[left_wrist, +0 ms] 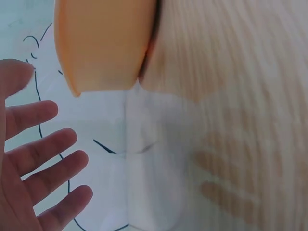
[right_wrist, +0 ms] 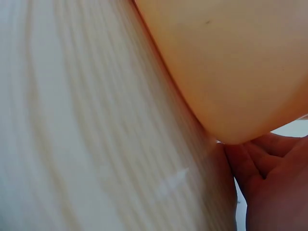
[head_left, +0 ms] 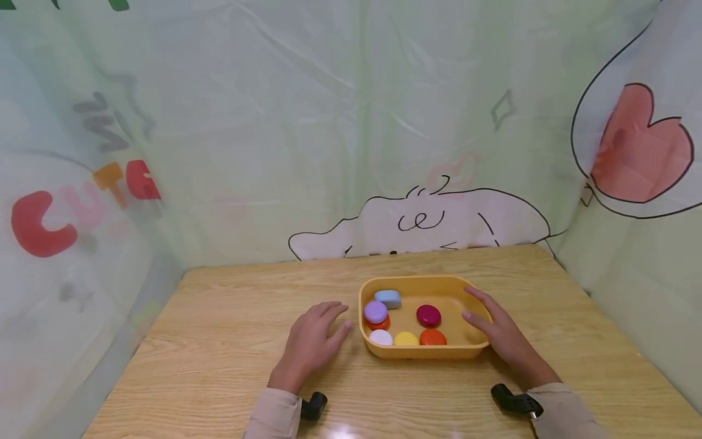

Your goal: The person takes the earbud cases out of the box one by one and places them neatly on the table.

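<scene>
A yellow tray [head_left: 455,352] with rounded corners stands on the table, holding several smooth, rounded, pebble-like pieces. In it lie a dark magenta piece [head_left: 428,316], an orange-red one [head_left: 433,337], a yellow one [head_left: 406,339] and a white one [head_left: 381,338]. Towards the left end, a purple piece [head_left: 375,311] overlaps another red one, near a light blue piece [head_left: 388,299]. My right hand [head_left: 507,335] holds the tray's right end, thumb over the rim and fingers against the outer wall. Just left of the tray hovers my left hand [head_left: 311,340], fingers spread and holding nothing.
The wooden table [head_left: 236,323] reaches back to a printed sheet [head_left: 263,152] with cartoon drawings, which also hangs along both sides. A black strap [head_left: 515,400] is on the right wrist, and another [head_left: 314,406] on the left.
</scene>
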A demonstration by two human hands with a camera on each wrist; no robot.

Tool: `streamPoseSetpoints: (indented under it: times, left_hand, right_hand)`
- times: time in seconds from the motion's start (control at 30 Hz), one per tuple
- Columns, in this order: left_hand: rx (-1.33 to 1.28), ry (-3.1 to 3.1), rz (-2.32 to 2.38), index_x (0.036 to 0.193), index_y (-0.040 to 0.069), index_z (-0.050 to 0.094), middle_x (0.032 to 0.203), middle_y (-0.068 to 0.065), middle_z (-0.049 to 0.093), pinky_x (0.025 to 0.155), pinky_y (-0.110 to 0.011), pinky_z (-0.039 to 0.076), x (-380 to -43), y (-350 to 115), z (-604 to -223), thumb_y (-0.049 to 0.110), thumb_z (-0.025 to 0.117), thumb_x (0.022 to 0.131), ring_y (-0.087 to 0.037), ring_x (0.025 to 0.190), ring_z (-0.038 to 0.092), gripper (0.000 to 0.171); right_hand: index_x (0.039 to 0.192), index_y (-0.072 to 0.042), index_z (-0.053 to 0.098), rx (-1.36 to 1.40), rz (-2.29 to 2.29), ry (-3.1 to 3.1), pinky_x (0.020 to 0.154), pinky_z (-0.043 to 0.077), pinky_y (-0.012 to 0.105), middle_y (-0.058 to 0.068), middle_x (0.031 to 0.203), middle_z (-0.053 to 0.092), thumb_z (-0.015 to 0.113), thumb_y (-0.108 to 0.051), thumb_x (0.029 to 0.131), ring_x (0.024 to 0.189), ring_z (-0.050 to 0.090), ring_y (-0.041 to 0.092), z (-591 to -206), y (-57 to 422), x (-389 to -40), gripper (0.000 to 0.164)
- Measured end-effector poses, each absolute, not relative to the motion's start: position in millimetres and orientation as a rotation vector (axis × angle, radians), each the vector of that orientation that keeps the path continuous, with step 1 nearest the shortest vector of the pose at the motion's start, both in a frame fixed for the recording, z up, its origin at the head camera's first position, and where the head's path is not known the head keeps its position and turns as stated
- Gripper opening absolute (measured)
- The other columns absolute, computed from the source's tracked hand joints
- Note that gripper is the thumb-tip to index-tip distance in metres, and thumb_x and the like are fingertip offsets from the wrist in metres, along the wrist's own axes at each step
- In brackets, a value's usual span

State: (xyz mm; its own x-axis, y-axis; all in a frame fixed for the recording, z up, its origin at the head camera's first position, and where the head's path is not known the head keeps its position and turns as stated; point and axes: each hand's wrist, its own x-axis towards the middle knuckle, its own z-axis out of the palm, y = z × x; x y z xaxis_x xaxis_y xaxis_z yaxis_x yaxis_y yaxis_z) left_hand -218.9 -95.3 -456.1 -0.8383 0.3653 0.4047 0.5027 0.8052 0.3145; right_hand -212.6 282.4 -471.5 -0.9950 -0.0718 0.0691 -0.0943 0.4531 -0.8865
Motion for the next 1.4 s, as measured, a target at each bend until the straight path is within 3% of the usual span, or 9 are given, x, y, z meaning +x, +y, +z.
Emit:
streamPoseSetpoints:
  times: [0.27, 0.53, 0.9, 1.13, 1.27, 1.4]
  left_hand:
    - [-0.786, -2.585, -0.629, 0.123, 0.015, 0.071, 0.124, 0.000, 0.066, 0.096, -0.042, 0.049, -221, -82, -446, 0.033, 0.068, 0.096, -0.019, 0.116, 0.060, 0.033]
    - [-0.954, -2.536, -0.559, 0.120, 0.017, 0.074, 0.114, 0.001, 0.069, 0.097, -0.041, 0.046, -225, -62, -437, 0.031, 0.071, 0.093, -0.018, 0.109, 0.062, 0.031]
    - [-1.100, -2.584, -0.325, 0.113, 0.017, 0.076, 0.109, 0.005, 0.069, 0.109, -0.043, 0.037, -235, -35, -433, 0.030, 0.075, 0.090, -0.012, 0.102, 0.060, 0.026]
    - [-1.100, -2.717, -0.130, 0.110, 0.018, 0.077, 0.098, 0.005, 0.066, 0.099, -0.033, 0.041, -239, -18, -421, 0.035, 0.076, 0.088, -0.013, 0.089, 0.054, 0.028]
    - [-1.025, -2.785, -0.027, 0.115, 0.022, 0.076, 0.105, 0.000, 0.067, 0.108, -0.043, 0.038, -241, -10, -414, 0.035, 0.078, 0.086, -0.019, 0.100, 0.060, 0.032]
    - [-0.955, -2.831, 0.068, 0.106, 0.022, 0.077, 0.111, -0.003, 0.067, 0.111, -0.052, 0.034, -242, -6, -411, 0.035, 0.076, 0.088, -0.022, 0.109, 0.062, 0.022]
  right_hand:
    - [0.156, -0.007, 0.028, 0.138, 1.571, -2.673, 0.107, 0.025, 0.068, 0.027, 0.161, 0.017, 0.055, -0.029, 0.103, 0.145, 0.016, 0.052, -472, 280, -213, 0.063]
    - [0.154, -0.005, 0.032, 0.140, 1.572, -2.667, 0.109, 0.020, 0.070, 0.028, 0.160, 0.019, 0.055, -0.025, 0.103, 0.145, 0.015, 0.052, -472, 280, -212, 0.059]
    - [0.150, -0.002, 0.036, 0.161, 1.537, -2.650, 0.109, 0.019, 0.070, 0.029, 0.158, 0.023, 0.056, -0.021, 0.103, 0.144, 0.017, 0.052, -471, 280, -211, 0.055]
    - [0.149, -0.002, 0.037, 0.153, 1.522, -2.660, 0.109, 0.021, 0.069, 0.030, 0.157, 0.024, 0.056, -0.021, 0.103, 0.143, 0.018, 0.053, -469, 279, -209, 0.054]
    - [0.149, -0.002, 0.038, 0.151, 1.516, -2.656, 0.109, 0.021, 0.069, 0.030, 0.157, 0.024, 0.056, -0.021, 0.103, 0.143, 0.018, 0.053, -468, 279, -209, 0.053]
    - [0.149, -0.003, 0.038, 0.145, 1.506, -2.662, 0.109, 0.022, 0.069, 0.030, 0.157, 0.024, 0.056, -0.022, 0.103, 0.143, 0.019, 0.053, -469, 278, -210, 0.053]
